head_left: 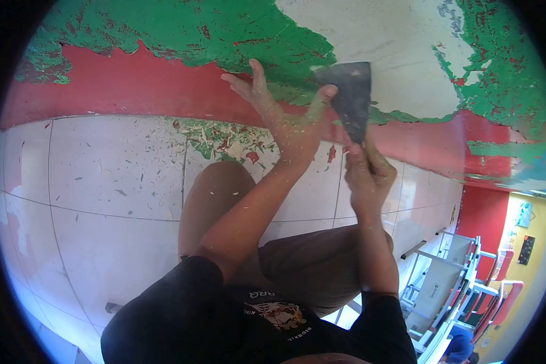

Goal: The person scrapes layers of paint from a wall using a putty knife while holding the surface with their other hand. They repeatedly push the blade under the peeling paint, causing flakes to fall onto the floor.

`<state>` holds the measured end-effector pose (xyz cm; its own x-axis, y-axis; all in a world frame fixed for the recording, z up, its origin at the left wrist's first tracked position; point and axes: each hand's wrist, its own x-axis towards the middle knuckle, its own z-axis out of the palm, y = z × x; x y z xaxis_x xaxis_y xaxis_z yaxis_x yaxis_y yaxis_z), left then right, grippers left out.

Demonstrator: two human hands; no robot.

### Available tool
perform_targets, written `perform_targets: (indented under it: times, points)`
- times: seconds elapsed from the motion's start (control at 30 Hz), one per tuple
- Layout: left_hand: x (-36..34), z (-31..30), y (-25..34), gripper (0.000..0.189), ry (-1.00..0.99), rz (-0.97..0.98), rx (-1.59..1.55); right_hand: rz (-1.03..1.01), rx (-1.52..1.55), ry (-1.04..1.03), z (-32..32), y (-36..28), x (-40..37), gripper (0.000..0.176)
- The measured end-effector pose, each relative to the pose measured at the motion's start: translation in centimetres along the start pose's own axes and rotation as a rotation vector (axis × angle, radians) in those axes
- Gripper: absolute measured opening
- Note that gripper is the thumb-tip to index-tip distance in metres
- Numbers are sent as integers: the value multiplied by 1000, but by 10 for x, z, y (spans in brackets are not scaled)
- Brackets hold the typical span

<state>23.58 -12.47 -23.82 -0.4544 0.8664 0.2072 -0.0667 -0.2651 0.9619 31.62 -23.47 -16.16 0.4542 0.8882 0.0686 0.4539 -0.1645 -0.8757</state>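
My right hand [368, 171] grips the handle of a dark metal scraper [349, 94], whose broad blade is pressed flat against the wall. My left hand [283, 115] has its fingers spread; the thumb pushes on the blade's left edge and the fingers rest on the wall's red band [133, 85]. Green paint [188, 27] is peeling above, and a bare whitish patch [382, 36] lies where paint is gone. Both hands are dusted with paint specks.
Paint flakes [224, 139] litter the white tiled floor [103, 182] at the wall's foot. My bent knees and dark shorts [309, 267] fill the middle. Stacked chairs with red and white frames [467, 279] stand at the right, by a yellow wall.
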Motion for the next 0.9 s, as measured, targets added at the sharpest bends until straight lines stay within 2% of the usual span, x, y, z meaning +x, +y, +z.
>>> perform_targets:
  times: [0.03,0.07,0.1,0.13,0.2,0.23,0.27,0.33,0.37,0.43,0.57,0.63,0.8,0.9]
  points:
    - [1,0,-3,118,-2,2,-2,-17,34,-45,9,-6,0,45]
    - [2,-2,-8,105,16,-49,-157,-301,-145,-153,21,-16,5,43]
    - [4,-6,-10,92,20,-97,-309,-242,-133,-177,30,-27,9,44]
    - [5,-10,-8,92,-7,-85,-311,-193,-122,-203,36,-34,12,44]
    - [5,-13,0,76,10,-178,-374,-242,-116,-202,28,-23,10,45]
    - [5,-13,1,92,8,-167,-392,-281,-111,-227,23,-21,8,47]
    - [4,-12,0,92,28,-166,-394,-290,-117,-244,17,-23,4,47]
    - [1,-11,0,112,-31,-130,-249,-6,-28,-103,5,-28,-6,49]
    - [1,-9,-2,112,-30,-136,-251,-7,26,-64,0,-26,-7,49]
    - [2,-6,-4,132,-66,-22,-152,5,2,-41,-6,-22,-9,48]
    - [4,-5,0,140,-91,-28,-105,44,17,-25,-9,-19,-11,48]
    - [5,-2,-4,153,-80,-35,-88,53,26,-15,-8,-20,-10,48]
    - [5,0,-7,161,-98,-9,-14,-21,74,-11,-14,-15,-10,50]
    - [4,2,-9,163,-98,-28,12,25,74,-24,-18,-14,-8,51]
